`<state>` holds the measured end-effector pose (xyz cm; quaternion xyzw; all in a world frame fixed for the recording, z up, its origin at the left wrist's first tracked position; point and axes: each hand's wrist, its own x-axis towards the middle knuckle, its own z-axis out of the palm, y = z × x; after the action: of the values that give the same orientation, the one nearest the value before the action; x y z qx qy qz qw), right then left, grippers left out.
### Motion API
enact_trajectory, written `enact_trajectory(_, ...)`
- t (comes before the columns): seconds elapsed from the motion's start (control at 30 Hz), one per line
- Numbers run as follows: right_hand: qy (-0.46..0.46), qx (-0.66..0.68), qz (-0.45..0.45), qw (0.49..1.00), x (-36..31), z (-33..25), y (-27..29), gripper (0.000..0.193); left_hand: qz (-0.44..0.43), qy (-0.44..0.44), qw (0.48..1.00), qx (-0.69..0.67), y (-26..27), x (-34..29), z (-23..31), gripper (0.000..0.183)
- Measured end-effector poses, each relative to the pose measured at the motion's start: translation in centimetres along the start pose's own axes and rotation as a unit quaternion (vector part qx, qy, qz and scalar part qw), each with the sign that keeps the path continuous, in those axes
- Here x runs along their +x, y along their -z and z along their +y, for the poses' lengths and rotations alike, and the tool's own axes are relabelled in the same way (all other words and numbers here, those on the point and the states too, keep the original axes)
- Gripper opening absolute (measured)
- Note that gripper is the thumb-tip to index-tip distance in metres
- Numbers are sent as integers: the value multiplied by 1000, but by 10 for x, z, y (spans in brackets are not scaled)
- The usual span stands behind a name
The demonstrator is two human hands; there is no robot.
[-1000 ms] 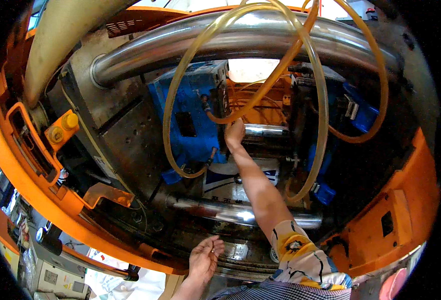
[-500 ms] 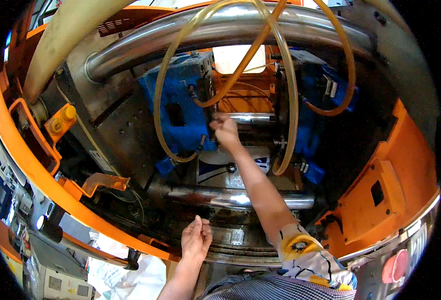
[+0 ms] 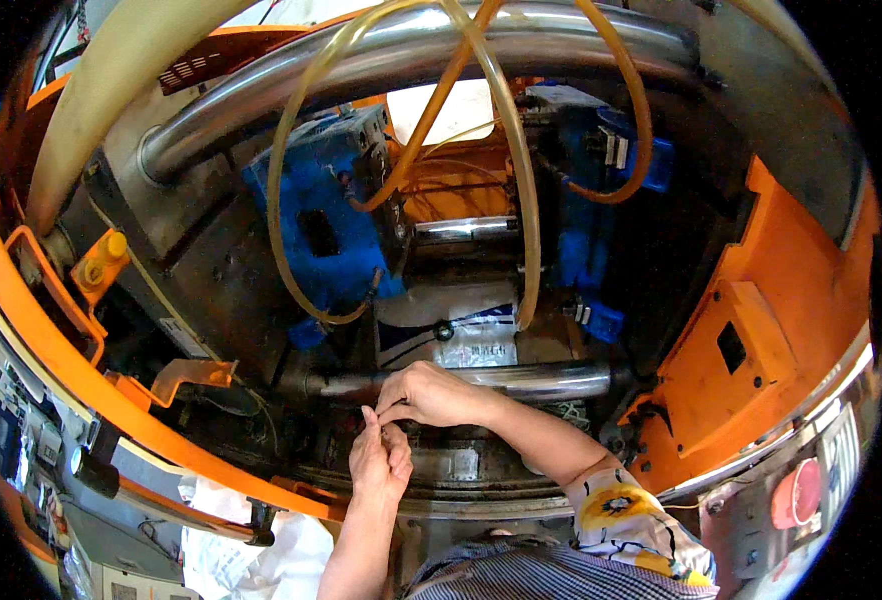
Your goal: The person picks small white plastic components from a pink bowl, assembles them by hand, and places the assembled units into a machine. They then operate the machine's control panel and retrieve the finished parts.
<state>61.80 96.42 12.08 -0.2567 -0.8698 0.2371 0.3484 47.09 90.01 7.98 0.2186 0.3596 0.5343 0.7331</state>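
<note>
My two hands meet in front of the lower polished steel bar (image 3: pixel 541 380) of a moulding machine. My right hand (image 3: pixel 433 393) reaches in from the right with bent fingers pinched at the tips. Just below it, my left hand (image 3: pixel 379 462) is raised with its fingers curled and its thumb side touching the right fingertips. Whatever lies between the fingers is too small to make out. Beyond the hands stand a blue mould half (image 3: pixel 346 250) on the left and another blue mould half (image 3: pixel 583 235) on the right, with a gap between them.
Yellowish hoses (image 3: pixel 279 200) loop down in front of the moulds. A thick steel bar (image 3: pixel 291 100) crosses above. Orange guards (image 3: pixel 726 330) flank the opening. A printed sheet or bag (image 3: pixel 476 345) lies under the gap, white bags (image 3: pixel 261 550) at lower left, a pink tub (image 3: pixel 796 495) at lower right.
My right hand has drawn back from beside the left blue mould half, down and toward me, to meet my left hand. The left hand has stayed nearly in place. The view has shifted slightly.
</note>
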Motion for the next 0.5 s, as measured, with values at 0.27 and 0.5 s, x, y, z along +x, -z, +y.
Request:
enact_trajectory(0.27, -2, -9, 540, 841, 97, 118, 57, 8, 6, 6, 1000, 25, 8, -3, -9, 48)
enact_trajectory(0.5, -134, -98, 606, 778, 182, 217, 102, 12, 59, 3, 993, 107, 10, -20, -16, 46)
